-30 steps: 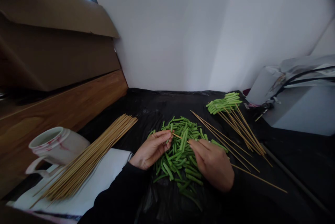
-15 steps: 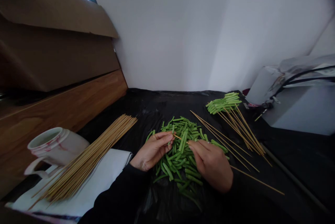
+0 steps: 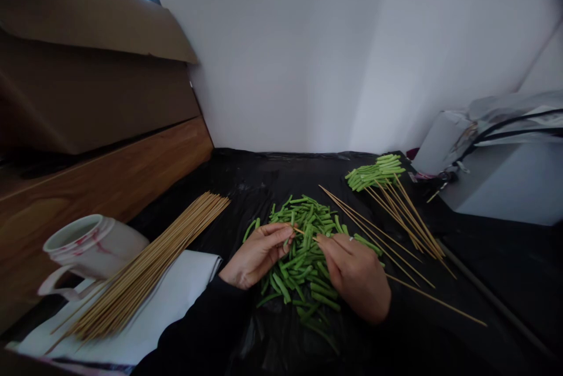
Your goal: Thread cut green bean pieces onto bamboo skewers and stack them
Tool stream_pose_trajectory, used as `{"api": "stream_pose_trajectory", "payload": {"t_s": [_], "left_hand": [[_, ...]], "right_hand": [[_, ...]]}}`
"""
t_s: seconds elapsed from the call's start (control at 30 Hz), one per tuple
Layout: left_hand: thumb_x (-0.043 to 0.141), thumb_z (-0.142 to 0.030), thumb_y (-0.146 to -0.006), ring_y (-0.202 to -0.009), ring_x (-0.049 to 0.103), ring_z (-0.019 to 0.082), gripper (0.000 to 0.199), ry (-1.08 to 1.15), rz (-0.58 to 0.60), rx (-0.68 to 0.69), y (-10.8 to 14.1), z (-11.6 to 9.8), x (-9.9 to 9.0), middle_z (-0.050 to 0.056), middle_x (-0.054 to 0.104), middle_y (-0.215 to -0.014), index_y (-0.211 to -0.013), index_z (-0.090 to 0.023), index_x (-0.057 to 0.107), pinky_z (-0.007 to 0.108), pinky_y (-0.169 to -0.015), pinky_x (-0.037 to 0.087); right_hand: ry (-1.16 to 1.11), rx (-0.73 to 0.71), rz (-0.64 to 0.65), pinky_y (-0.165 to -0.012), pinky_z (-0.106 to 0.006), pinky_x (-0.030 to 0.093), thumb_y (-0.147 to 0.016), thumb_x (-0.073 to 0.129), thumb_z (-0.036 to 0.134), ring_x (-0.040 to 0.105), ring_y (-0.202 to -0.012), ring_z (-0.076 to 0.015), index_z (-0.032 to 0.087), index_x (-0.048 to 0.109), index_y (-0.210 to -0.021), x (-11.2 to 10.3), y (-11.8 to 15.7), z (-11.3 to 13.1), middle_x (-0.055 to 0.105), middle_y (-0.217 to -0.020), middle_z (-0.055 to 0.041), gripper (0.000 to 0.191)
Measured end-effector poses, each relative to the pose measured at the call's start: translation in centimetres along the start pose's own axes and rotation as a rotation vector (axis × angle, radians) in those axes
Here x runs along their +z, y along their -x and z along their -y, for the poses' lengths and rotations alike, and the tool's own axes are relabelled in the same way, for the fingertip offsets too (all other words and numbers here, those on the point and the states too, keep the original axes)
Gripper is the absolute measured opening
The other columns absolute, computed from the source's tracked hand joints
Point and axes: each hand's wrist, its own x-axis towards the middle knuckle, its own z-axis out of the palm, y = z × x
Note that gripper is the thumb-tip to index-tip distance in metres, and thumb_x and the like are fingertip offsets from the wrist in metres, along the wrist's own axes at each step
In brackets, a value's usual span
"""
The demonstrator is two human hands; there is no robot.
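Observation:
Above a loose pile of cut green bean pieces, both my hands work close together. My right hand is closed around a thin bamboo skewer, whose long end sticks out behind the hand to the right. The skewer's other end reaches across to my left hand, where thumb and fingers pinch a short green bean piece at the tip. Between the hands, green pieces lie at the skewer; whether they are threaded on it or lie behind it, I cannot tell.
At left a bundle of skewers rests on white paper beside a mug. Back right, bean skewers lie stacked; several loose skewers lie nearer. A cardboard box stands left, a white box right.
The skewer's rear end has shifted slightly right. The green pieces between my hands look a little different, and my left fingertips have moved slightly; both hands otherwise stay in place.

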Motion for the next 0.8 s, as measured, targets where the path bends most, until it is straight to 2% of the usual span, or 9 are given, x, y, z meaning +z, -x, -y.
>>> {"api": "stream_pose_trajectory", "payload": {"t_s": [0.3,0.57,0.8], "left_hand": [[0.079,-0.015,-0.068,-0.070,0.060,0.009,0.014,-0.005,0.026,0.005,0.07,0.12,0.04,0.003,0.069,-0.077,-0.079,-0.009,0.073,0.020,-0.070,0.046],[0.082,-0.018,-0.064,-0.068,0.061,0.009,0.017,-0.039,0.008,0.002,0.15,0.31,0.29,0.003,0.068,-0.073,-0.076,-0.010,0.073,0.022,-0.069,0.046],[0.081,-0.020,-0.065,-0.064,0.059,0.008,0.015,-0.104,0.028,0.008,0.21,0.51,0.24,0.001,0.067,-0.071,-0.074,-0.012,0.072,0.021,-0.067,0.044]], "right_hand": [[-0.119,0.093,0.098,-0.074,-0.028,0.044,-0.092,0.038,0.012,0.061,-0.076,-0.0157,0.017,0.063,-0.097,0.14,0.11,0.36,0.063,-0.079,-0.0043,0.026],[-0.140,0.099,0.086,-0.076,-0.028,0.043,-0.091,0.040,0.011,0.060,-0.078,-0.0163,0.017,0.062,-0.095,0.38,0.29,0.16,0.062,-0.080,-0.0046,0.023],[-0.190,0.109,0.110,-0.075,-0.028,0.042,-0.091,0.040,0.012,0.060,-0.076,-0.0158,0.018,0.058,-0.082,0.29,0.21,0.32,0.062,-0.079,-0.0035,0.021]]}}
